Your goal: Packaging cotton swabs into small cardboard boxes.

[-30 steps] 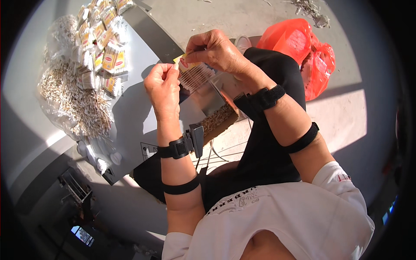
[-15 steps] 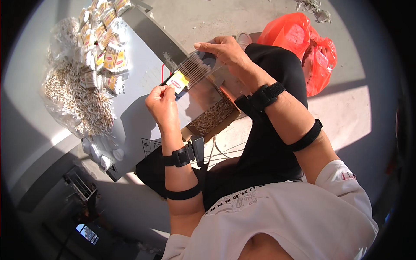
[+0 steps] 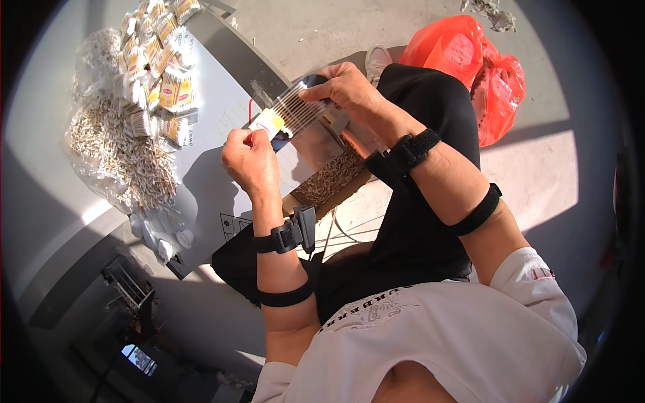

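A clear packet of cotton swabs [image 3: 297,112] is stretched at a slant between my two hands, above the table's right edge. The swabs lie side by side in it, and a yellow and white label covers its lower left end. My left hand [image 3: 251,160] pinches the packet at the label end between thumb and curled fingers. At the upper right end, my right hand [image 3: 351,91] grips the clear film, thumb laid over the swab tips. Part of that end is hidden behind the right fingers.
On the grey-white table [image 3: 218,101], a heap of loose cotton swabs [image 3: 124,144] spreads at the left. Filled swab packets [image 3: 176,93] pile up behind it. Below my hands stands an open cardboard box of swabs [image 3: 330,180]. Red plastic bags [image 3: 449,52] sit on the floor at right.
My right thumb, stretched outward before, now lies down on the packet's far end, and the right hand has come lower. My left hand has shifted slightly left and turned.
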Tool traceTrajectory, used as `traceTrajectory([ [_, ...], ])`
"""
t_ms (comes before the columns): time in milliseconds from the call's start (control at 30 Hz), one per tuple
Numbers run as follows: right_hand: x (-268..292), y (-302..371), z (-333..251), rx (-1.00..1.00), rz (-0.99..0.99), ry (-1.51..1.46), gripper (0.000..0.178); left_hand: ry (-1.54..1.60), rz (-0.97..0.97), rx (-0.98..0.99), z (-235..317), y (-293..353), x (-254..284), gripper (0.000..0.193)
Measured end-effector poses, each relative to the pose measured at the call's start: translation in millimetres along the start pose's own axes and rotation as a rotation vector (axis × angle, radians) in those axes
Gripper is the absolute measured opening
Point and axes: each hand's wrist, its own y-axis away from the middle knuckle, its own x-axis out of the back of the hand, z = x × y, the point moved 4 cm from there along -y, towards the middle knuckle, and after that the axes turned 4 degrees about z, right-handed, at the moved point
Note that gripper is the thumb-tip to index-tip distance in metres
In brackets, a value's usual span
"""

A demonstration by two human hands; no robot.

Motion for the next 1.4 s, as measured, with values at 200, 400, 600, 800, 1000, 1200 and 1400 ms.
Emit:
traceTrajectory([
  [200, -1, 0, 0, -0.004, -0.013, 0.020, 0.010, 0.069, 0.049, -0.032, -1, 9, -9, 0.012],
  [400, 0, 0, 0, -0.005, -0.004, 0.020, 0.012, 0.113, -0.017, -0.026, 2, 13, -15, 0.012],
  [600, 0, 1, -1, -0.016, 0.024, 0.025, 0.014, 0.139, -0.074, -0.008, 10, 10, -25, 0.012],
  [800, -1, 0, -1, 0.002, -0.012, -0.001, 0.014, 0.045, -0.104, -0.007, 9, 5, -35, 0.014],
  [1000, 0, -2, 3, 0.018, -0.006, 0.002, 0.014, -0.158, -0.122, -0.086, 21, 10, -31, 0.019],
  [1200, 1, 4, -3, -0.065, 0.054, 0.003, 0.020, -0.217, 0.068, -0.613, 29, 32, -18, 0.046],
  [1400, 8, 2, -1, -0.071, 0.025, 0.040, 0.023, -0.559, -0.221, -0.681, 32, 50, -38, 0.077],
])
